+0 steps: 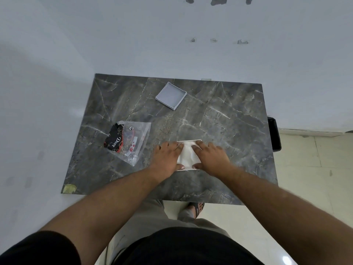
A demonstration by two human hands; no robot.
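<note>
Sleeve; box; marble table; white wall

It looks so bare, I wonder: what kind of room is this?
Probably a plain room in a home: a marble-look table against a white wall, cream floor tiles, a sandalled foot.

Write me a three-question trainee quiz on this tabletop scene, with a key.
1. True or false: the grey tray touches the white box.
2. What lies on the table beside the left hand? A) a clear plastic bag of small items B) a mug C) scissors
3. Fill in: the left hand and the right hand both rest on the white ___.
Key: 1 false; 2 A; 3 box.
</note>
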